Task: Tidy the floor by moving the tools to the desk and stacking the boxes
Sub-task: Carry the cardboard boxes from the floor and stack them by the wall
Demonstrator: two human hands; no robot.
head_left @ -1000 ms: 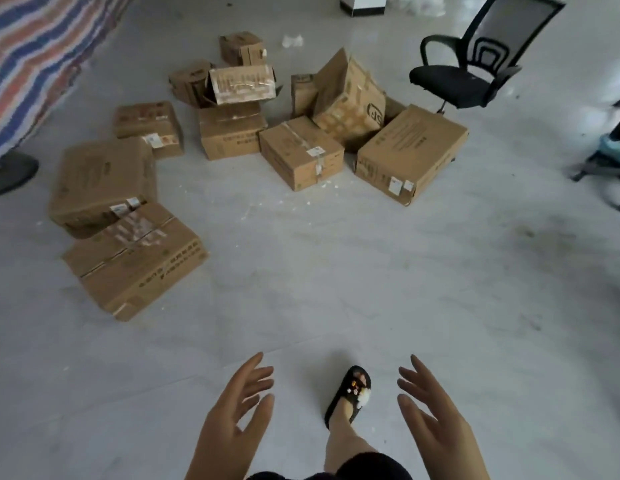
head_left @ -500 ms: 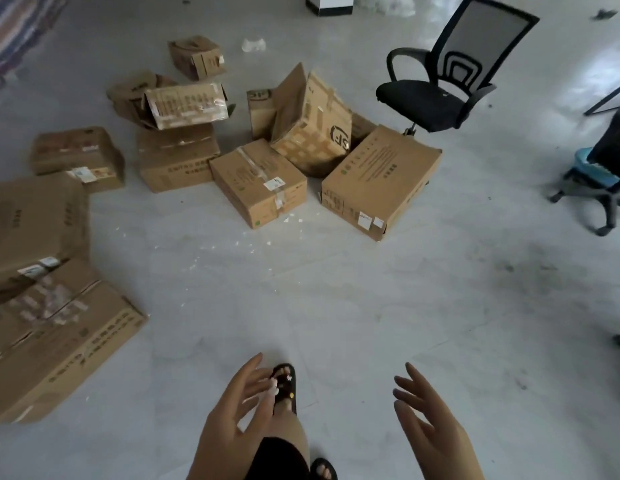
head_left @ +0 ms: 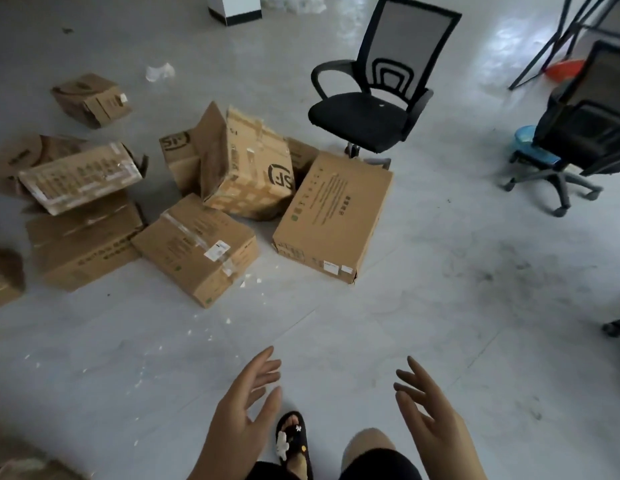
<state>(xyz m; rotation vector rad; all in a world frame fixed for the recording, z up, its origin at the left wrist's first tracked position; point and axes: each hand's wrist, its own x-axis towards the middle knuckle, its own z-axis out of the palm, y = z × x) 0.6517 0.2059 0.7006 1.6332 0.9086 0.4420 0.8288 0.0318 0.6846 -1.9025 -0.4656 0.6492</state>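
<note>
On the pale floor (head_left: 440, 306), cardboard boxes (head_left: 333, 216) lie scattered and unstacked near a black office chair (head_left: 367, 116). Both grips are wide and empty: left hand (head_left: 239, 420), right hand (head_left: 430, 424), spread as if readying to lift. No tools show; boxes at left are cut off.

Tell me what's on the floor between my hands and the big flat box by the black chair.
Head view: only bare grey floor lies between the left hand, right hand and flat box.
</note>
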